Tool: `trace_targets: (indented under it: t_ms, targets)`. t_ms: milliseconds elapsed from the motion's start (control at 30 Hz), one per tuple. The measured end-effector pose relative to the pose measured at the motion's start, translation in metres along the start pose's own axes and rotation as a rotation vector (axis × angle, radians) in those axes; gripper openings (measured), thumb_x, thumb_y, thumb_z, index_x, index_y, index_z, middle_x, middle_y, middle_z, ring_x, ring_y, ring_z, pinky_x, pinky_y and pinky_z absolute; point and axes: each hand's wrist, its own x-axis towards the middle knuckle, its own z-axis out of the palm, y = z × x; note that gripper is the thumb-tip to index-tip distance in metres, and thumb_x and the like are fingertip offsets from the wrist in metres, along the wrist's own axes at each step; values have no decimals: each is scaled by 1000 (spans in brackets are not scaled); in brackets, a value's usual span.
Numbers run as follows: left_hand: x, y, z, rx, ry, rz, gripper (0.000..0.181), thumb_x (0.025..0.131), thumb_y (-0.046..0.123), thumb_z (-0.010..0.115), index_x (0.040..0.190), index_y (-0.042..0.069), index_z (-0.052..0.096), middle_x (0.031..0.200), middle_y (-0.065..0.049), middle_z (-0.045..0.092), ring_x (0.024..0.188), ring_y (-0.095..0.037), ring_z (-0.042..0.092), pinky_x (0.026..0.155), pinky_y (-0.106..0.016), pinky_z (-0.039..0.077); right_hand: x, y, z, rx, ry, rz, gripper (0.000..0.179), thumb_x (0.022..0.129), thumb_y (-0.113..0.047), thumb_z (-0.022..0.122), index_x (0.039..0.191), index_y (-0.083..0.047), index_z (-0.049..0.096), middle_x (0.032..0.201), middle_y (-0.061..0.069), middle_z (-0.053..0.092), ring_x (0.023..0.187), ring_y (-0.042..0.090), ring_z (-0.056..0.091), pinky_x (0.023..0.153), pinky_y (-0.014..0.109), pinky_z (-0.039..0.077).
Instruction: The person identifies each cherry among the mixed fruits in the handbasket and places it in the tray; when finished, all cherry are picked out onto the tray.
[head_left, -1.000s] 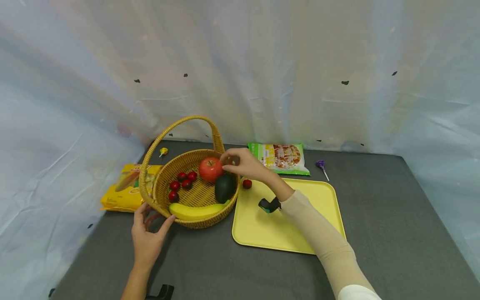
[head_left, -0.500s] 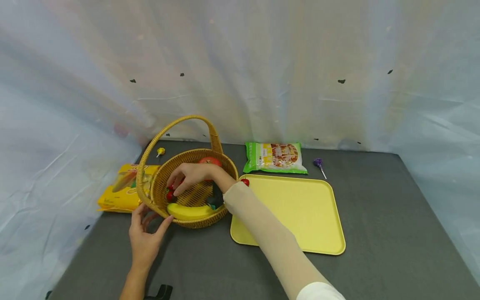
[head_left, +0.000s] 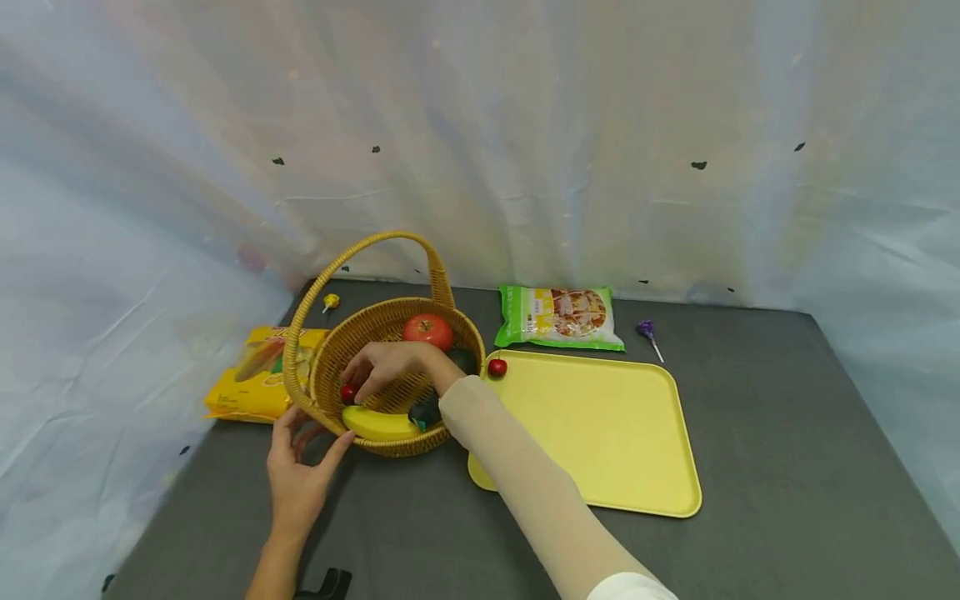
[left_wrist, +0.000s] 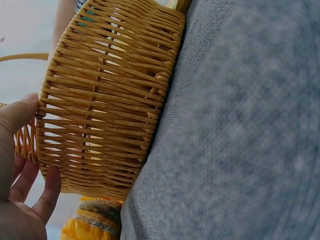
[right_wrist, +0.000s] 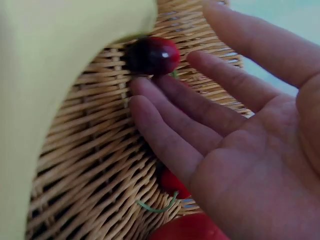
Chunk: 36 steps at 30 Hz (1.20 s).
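The wicker basket (head_left: 405, 450) stands upright with its arched handle over it. My left hand (head_left: 298, 492) holds its near left rim, thumb on the rim and fingertips against the outer weave, as the left wrist view shows. My right hand (head_left: 386, 367) reaches down inside, palm open in the right wrist view. Its fingertips lie close to a dark red cherry (right_wrist: 152, 55); whether they touch cannot be told. A second cherry (right_wrist: 172, 182) with a green stem lies beneath the fingers. A banana (head_left: 382, 425), a red tomato-like fruit (head_left: 429, 331) and a dark green avocado-like fruit (head_left: 462, 360) share the basket.
Right of the basket lies a yellow tray (head_left: 600, 433), with one cherry (head_left: 497, 367) at its corner. A green food packet (head_left: 561, 318) and a purple lollipop (head_left: 647, 329) are behind it. A yellow packet (head_left: 251, 379) and yellow lollipop (head_left: 331, 302) lie left.
My right hand has moved left from beside the red tomato-like fruit to over the cherries and down into the basket. My left hand has stayed on the rim.
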Motion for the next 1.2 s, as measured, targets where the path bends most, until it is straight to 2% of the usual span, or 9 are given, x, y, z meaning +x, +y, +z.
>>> trace_targets:
  t_ms: [200, 400, 533, 667, 767, 867, 967, 1133, 1200]
  targets:
    - [0, 0, 0, 13, -2, 1, 75, 71, -26, 75, 138, -10, 47, 122, -30, 50, 106, -23, 57, 91, -20, 52, 4, 2, 7, 60, -47, 42, 54, 93, -10, 72, 142, -1, 52, 130, 14, 60, 104, 12, 62, 94, 36, 56]
    - [1, 1, 0, 23, 6, 5, 76, 69, -25, 77, 137, -9, 48, 123, -22, 52, 105, -19, 58, 90, -18, 51, 4, -2, 9, 25, -25, 47, 51, 92, -12, 73, 139, -3, 56, 127, 10, 62, 103, 11, 62, 88, 30, 58]
    - [1, 1, 0, 34, 16, -1, 76, 69, -24, 78, 136, -9, 48, 123, -18, 53, 105, -15, 58, 89, -16, 51, 3, -3, 7, 34, 1, 7, 40, 93, -6, 71, 131, 0, 62, 118, 10, 66, 99, 15, 64, 85, 30, 58]
    - [1, 2, 1, 34, 17, -22, 74, 70, -23, 78, 136, -8, 49, 123, -21, 53, 106, -16, 57, 90, -18, 52, -6, -5, -2, 111, 31, -66, 31, 94, -1, 67, 125, 4, 64, 110, 14, 68, 96, 28, 66, 87, 43, 58]
    - [1, 5, 0, 33, 16, -22, 74, 70, -23, 78, 136, -8, 49, 122, -22, 53, 107, -15, 56, 89, -19, 52, -23, -8, -15, 147, 63, -145, 33, 95, -1, 66, 126, 5, 62, 112, 18, 66, 99, 35, 64, 87, 47, 57]
    - [1, 9, 0, 14, 21, 9, 73, 68, -28, 76, 134, -13, 48, 122, -13, 55, 106, -16, 56, 89, -19, 51, -48, -5, -30, 134, 145, -236, 34, 94, -2, 67, 127, 4, 62, 120, 19, 63, 104, 31, 63, 89, 40, 57]
    - [2, 13, 1, -10, 24, 51, 72, 65, -31, 74, 131, -18, 47, 122, -7, 55, 104, -22, 56, 89, -19, 51, -84, 6, -39, 116, 275, -292, 33, 93, -2, 68, 125, 4, 63, 124, 17, 62, 106, 21, 64, 91, 32, 56]
    - [2, 19, 3, -3, 15, 23, 71, 67, -30, 73, 132, -18, 46, 120, -29, 52, 107, -21, 56, 91, -23, 52, -151, 42, -41, 214, 468, -299, 34, 91, 2, 70, 123, 8, 61, 119, 17, 62, 100, 27, 67, 86, 45, 58]
    - [3, 26, 4, 8, 14, 12, 69, 68, -29, 73, 131, -19, 46, 120, -27, 53, 107, -20, 56, 91, -23, 52, -173, 57, -38, 220, 544, -278, 34, 91, 2, 71, 122, 8, 61, 117, 17, 62, 97, 29, 68, 83, 46, 59]
